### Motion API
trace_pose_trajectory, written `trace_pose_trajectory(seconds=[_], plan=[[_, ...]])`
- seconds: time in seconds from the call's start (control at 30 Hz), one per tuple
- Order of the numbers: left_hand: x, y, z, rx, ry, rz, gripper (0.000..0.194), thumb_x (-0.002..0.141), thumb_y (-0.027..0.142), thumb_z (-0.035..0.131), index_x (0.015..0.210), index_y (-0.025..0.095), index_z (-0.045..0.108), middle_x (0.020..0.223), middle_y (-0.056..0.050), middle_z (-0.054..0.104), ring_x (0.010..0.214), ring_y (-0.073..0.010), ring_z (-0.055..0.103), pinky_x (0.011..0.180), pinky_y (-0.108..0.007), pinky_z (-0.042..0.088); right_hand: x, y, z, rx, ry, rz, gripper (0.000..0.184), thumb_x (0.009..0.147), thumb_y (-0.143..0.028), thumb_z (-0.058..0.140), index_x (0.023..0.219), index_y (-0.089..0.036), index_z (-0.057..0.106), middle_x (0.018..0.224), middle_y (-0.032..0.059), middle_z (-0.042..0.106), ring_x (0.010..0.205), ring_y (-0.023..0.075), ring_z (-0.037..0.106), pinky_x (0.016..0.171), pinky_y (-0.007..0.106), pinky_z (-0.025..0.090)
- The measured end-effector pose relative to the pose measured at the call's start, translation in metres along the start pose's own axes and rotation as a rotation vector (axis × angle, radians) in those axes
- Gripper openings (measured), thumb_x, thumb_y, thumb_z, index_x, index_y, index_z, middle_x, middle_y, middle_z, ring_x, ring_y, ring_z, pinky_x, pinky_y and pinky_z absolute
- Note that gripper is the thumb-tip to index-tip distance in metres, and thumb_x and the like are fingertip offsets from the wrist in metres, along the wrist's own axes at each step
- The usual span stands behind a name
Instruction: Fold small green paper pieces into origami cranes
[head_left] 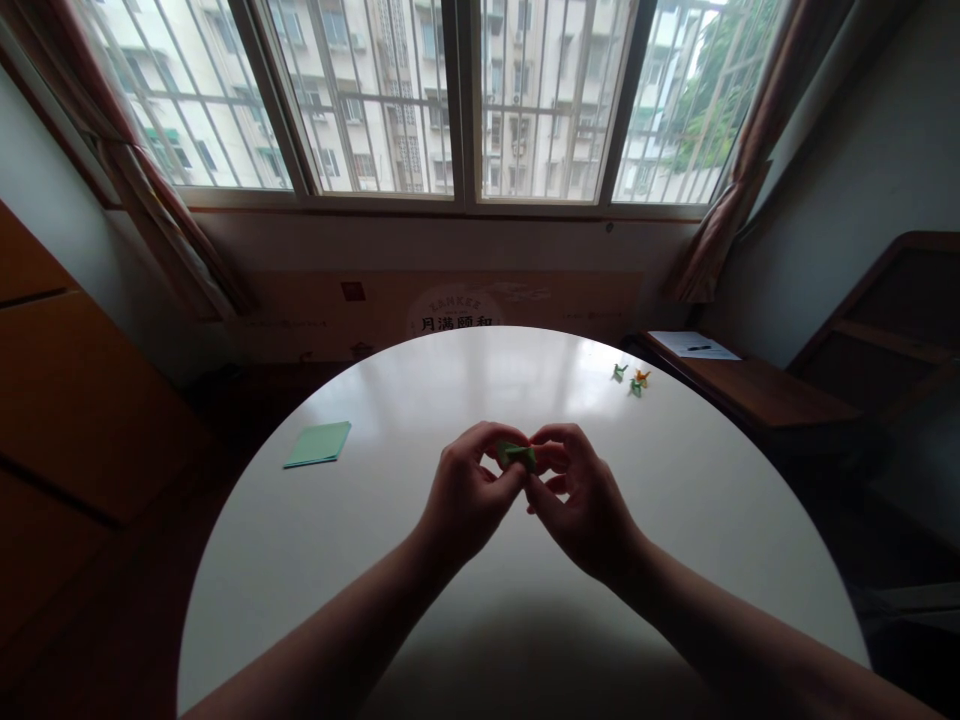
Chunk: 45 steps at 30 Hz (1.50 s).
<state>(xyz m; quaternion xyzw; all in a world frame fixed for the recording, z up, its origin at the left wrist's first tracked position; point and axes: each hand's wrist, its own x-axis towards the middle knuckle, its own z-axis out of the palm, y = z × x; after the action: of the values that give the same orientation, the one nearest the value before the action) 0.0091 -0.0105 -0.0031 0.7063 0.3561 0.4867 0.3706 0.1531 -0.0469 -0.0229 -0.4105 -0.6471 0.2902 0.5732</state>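
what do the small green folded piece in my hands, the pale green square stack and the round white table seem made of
Small green folded piece: probably matte paper, given its folds. Pale green square stack: likely matte paper, with thin layered edges. Round white table: glossy, brightly reflecting; perhaps laminate.

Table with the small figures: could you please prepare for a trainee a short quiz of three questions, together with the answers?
1. How many small figures are on the table? A two, B three, C five.
2. True or false: the sheets lie nearer to the left hand than to the right hand.
3. Fill in: the piece between the hands is ____ in colour.

Key: 1 B; 2 true; 3 green.
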Motion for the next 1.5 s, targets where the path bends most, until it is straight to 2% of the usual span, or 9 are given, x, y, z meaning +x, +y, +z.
trace_pose_trajectory(seconds=[0.33, 0.53, 0.73, 0.9, 1.03, 1.17, 1.33, 1.5], plan=[[0.0, 0.006, 0.0, 0.015, 0.093, -0.024, 0.017, 0.076, 0.012, 0.058, 0.086, 0.018, 0.07, 0.075, 0.0, 0.067, 0.055, -0.0121, 0.059, 0.046, -0.021, 0.045, -0.001, 0.0, 0.004, 0.143, -0.012, 0.118, 0.026, 0.088, -0.03, 0.065, 0.107, -0.024, 0.047, 0.092, 0.0042, 0.07, 0.071, 0.0181, 0.067, 0.054, 0.03, 0.059], [0.0, 0.005, 0.0, -0.047, 0.081, -0.056, 0.016, 0.079, 0.018, 0.058, 0.088, 0.018, 0.071, 0.072, -0.002, 0.068, 0.062, -0.0166, 0.064, 0.046, -0.022, 0.047, 0.0, 0.001, 0.004, 0.222, 0.017, 0.137, 0.023, 0.09, -0.034, 0.063, 0.105, -0.025, 0.048, 0.088, 0.0018, 0.068, 0.07, 0.0172, 0.067, 0.052, 0.029, 0.06], [-0.001, 0.005, 0.001, -0.106, 0.078, -0.072, 0.019, 0.085, 0.022, 0.056, 0.092, 0.017, 0.073, 0.074, -0.003, 0.07, 0.066, -0.0167, 0.065, 0.048, -0.022, 0.048, 0.001, -0.001, 0.007, 0.245, 0.03, 0.143, 0.02, 0.091, -0.036, 0.062, 0.102, -0.024, 0.05, 0.085, 0.0012, 0.067, 0.067, 0.0169, 0.066, 0.048, 0.027, 0.057], [-0.001, 0.005, 0.001, -0.177, 0.042, -0.095, 0.021, 0.09, 0.027, 0.054, 0.096, 0.017, 0.072, 0.074, -0.002, 0.069, 0.067, -0.0157, 0.064, 0.048, -0.021, 0.05, 0.002, -0.003, 0.006, 0.357, 0.04, 0.16, 0.018, 0.09, -0.033, 0.064, 0.099, -0.024, 0.052, 0.08, -0.0001, 0.066, 0.064, 0.0152, 0.064, 0.046, 0.025, 0.056], [0.0, 0.004, 0.0, -0.234, 0.005, -0.071, 0.022, 0.089, 0.032, 0.061, 0.102, 0.017, 0.07, 0.074, -0.002, 0.067, 0.066, -0.0145, 0.062, 0.047, -0.019, 0.05, 0.004, -0.006, 0.003, 0.428, 0.034, 0.152, 0.016, 0.089, -0.033, 0.066, 0.097, -0.023, 0.056, 0.076, -0.0006, 0.066, 0.061, 0.0142, 0.062, 0.045, 0.024, 0.055], [0.002, 0.005, -0.003, -0.296, -0.043, -0.067, 0.024, 0.088, 0.036, 0.065, 0.1, 0.016, 0.07, 0.069, -0.001, 0.065, 0.06, -0.0124, 0.06, 0.045, -0.018, 0.049, 0.005, -0.006, 0.0, 0.455, 0.057, 0.123, 0.013, 0.087, -0.03, 0.068, 0.097, -0.022, 0.062, 0.074, -0.0011, 0.065, 0.058, 0.0134, 0.061, 0.044, 0.025, 0.056], [0.005, 0.01, -0.004, -0.36, -0.039, -0.103, 0.026, 0.087, 0.038, 0.066, 0.095, 0.014, 0.07, 0.066, -0.001, 0.065, 0.054, -0.0122, 0.061, 0.042, -0.019, 0.048, 0.003, -0.005, -0.002, 0.433, 0.054, 0.087, 0.005, 0.086, -0.02, 0.066, 0.091, -0.022, 0.067, 0.076, -0.0001, 0.066, 0.06, 0.0134, 0.063, 0.045, 0.025, 0.057], [0.006, 0.013, -0.004, -0.386, -0.001, -0.151, 0.023, 0.087, 0.035, 0.065, 0.095, 0.014, 0.07, 0.067, -0.001, 0.066, 0.054, -0.0123, 0.062, 0.041, -0.019, 0.047, 0.001, -0.004, -0.003, 0.332, 0.044, 0.045, 0.011, 0.087, -0.015, 0.062, 0.092, -0.022, 0.069, 0.078, 0.0006, 0.065, 0.064, 0.014, 0.064, 0.048, 0.024, 0.058]])
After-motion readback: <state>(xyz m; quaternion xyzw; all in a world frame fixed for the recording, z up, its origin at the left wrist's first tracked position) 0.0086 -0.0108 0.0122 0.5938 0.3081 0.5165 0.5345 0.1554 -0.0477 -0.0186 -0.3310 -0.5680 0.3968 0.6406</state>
